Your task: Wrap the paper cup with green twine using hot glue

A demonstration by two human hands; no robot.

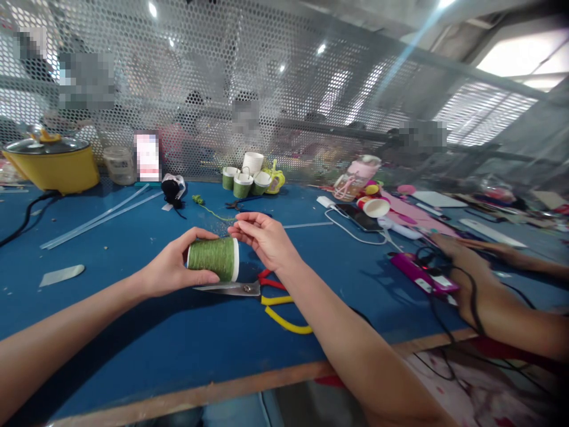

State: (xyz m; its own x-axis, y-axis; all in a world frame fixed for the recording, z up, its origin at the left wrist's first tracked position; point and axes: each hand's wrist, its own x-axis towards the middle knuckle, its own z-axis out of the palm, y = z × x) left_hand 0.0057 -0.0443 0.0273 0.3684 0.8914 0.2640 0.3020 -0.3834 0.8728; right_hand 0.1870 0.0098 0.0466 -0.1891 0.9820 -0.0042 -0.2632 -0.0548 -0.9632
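A white cup wound with green yarn (212, 260) lies on its side in my left hand (171, 264), the thumb below and the fingers over the top. My right hand (262, 237) is just right of the cup's white rim, with its fingertips pinched together. A thin strand of green yarn (216, 213) runs from a small green tangle (198, 200) to those fingertips. Under the cup and my right forearm lie large scissors (240, 289) with red and yellow handles, partly hidden.
Several green-wrapped white cups (242, 185) stand at the back, beside yellow yarn (276, 179). Black yarn (171, 191), clear strips (100, 219) and a yellow pot (56, 169) are leftward. Rightward are a phone (359, 217), a purple power strip (422, 276) and another person's arm (493, 296).
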